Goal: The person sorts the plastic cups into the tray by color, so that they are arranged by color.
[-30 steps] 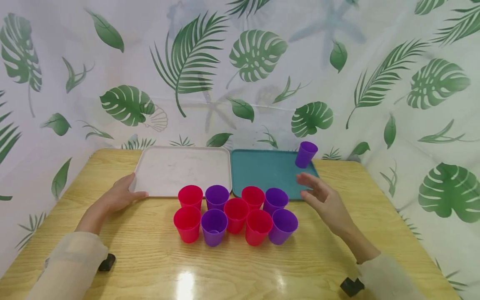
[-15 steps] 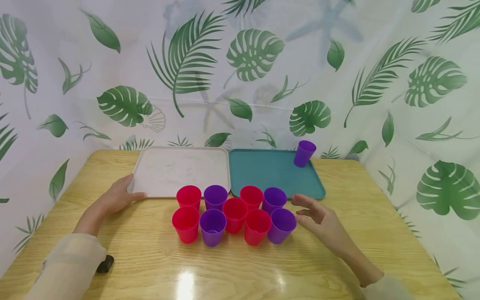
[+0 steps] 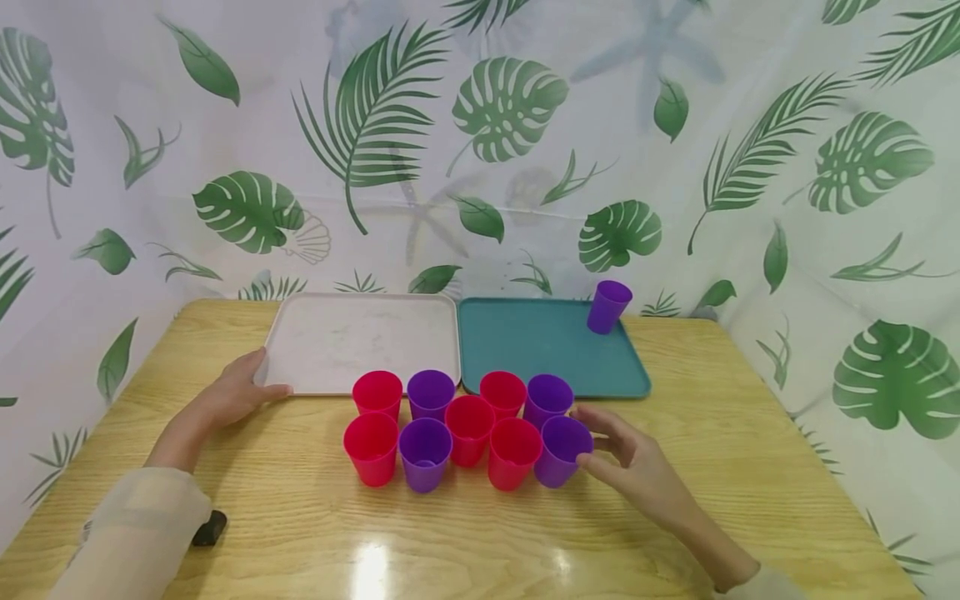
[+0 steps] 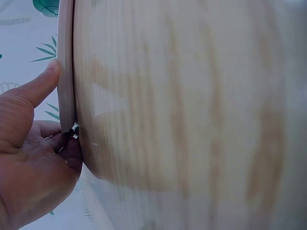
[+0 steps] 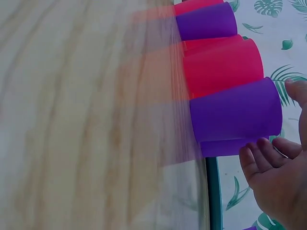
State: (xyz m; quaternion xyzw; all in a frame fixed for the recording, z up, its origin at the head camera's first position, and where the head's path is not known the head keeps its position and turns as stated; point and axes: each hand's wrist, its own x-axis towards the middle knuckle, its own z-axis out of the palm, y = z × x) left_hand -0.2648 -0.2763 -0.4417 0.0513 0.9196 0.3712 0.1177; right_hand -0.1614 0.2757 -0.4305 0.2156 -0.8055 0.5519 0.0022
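Observation:
Several red and purple cups stand upright, mouths up, in a cluster on the table. My right hand (image 3: pixel 637 471) is at the right end, spread around the front right purple cup (image 3: pixel 557 467). Its thumb overlaps the rim, and its fingers reach along the cup's far side. In the right wrist view, the thumb is apart from this purple cup (image 5: pixel 237 112), and the loosely bent fingers (image 5: pixel 268 158) are beside it. My left hand (image 3: pixel 236 392) grips the near left corner of the white tray (image 3: pixel 360 342), thumb along the front edge (image 4: pixel 66 91) and fingers curled at the corner.
A teal tray (image 3: pixel 540 350) lies beside the white one, behind the cups. One purple cup (image 3: pixel 609 308) stands at its far right corner. A leaf-patterned curtain (image 3: pixel 525 192) borders the wooden table (image 3: pixel 315 517) at the back and sides.
My right hand has come from over the teal tray's right front, toward me and then left, to the front right purple cup. The left hand stays at the white tray.

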